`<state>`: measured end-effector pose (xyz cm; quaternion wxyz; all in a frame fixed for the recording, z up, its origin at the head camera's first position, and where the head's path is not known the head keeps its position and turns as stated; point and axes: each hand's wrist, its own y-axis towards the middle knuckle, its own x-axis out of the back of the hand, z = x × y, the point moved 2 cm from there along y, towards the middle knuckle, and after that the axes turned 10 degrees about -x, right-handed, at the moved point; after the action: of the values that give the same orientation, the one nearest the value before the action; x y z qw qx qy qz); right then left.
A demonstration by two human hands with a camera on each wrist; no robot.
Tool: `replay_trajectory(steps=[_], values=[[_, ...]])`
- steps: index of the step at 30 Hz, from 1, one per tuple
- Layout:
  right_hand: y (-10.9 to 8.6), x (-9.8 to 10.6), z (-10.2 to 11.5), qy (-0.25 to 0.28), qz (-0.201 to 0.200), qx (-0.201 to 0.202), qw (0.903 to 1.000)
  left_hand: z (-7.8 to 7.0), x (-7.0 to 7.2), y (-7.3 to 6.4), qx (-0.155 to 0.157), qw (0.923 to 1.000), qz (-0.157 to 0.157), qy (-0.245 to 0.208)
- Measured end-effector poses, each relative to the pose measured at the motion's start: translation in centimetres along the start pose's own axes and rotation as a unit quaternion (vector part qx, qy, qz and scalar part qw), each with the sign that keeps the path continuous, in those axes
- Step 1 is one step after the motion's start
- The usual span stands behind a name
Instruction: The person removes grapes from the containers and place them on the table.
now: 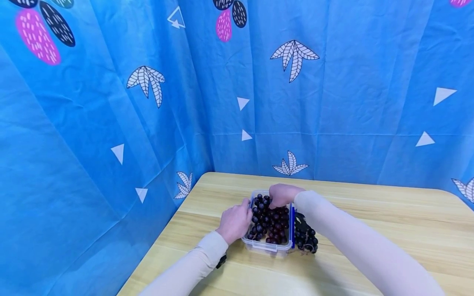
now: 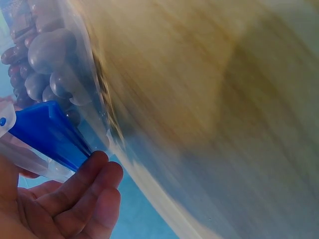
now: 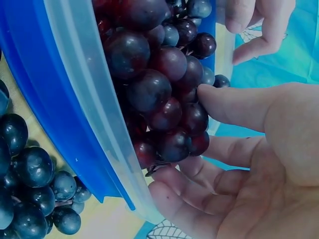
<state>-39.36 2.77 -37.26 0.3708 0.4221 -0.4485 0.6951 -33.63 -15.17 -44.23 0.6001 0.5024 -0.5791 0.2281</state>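
Note:
A clear plastic container (image 1: pixel 264 246) with blue side flaps stands on the table, holding dark grapes (image 1: pixel 259 220) and a redder bunch of grapes (image 1: pixel 279 228). At its left wall, my left hand (image 1: pixel 234 222) grips the side, its fingers by a blue flap (image 2: pixel 50 132) in the left wrist view. Over the far end, my right hand (image 1: pixel 283 195) holds the reddish bunch; the right wrist view shows the thumb (image 3: pixel 229 102) on top and the fingers curled beneath. Outside the right wall lies another bunch of dark grapes (image 1: pixel 306 240), partly hidden by my right sleeve.
The light wooden table (image 1: pixel 389 230) extends to the right. Blue patterned cloth (image 1: pixel 355 102) hangs behind it and along its left side. A small black object (image 1: pixel 221 261) shows under my left wrist.

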Motion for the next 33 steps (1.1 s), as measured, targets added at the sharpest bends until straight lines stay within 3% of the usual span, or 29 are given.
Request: replay_trajectory(steps=[12, 33], values=[[-1.2, 0.6, 0.4, 0.025, -0.006, 0.024, 0.9994, 0.2, -0.2, 0.1, 0.005, 1.0, 0.003, 0.0], [-3.3, 0.3, 0.0, 0.077, -0.122, 0.068, 0.9872, 0.2, -0.1, -0.1, 0.005, 1.0, 0.0, 0.001]])
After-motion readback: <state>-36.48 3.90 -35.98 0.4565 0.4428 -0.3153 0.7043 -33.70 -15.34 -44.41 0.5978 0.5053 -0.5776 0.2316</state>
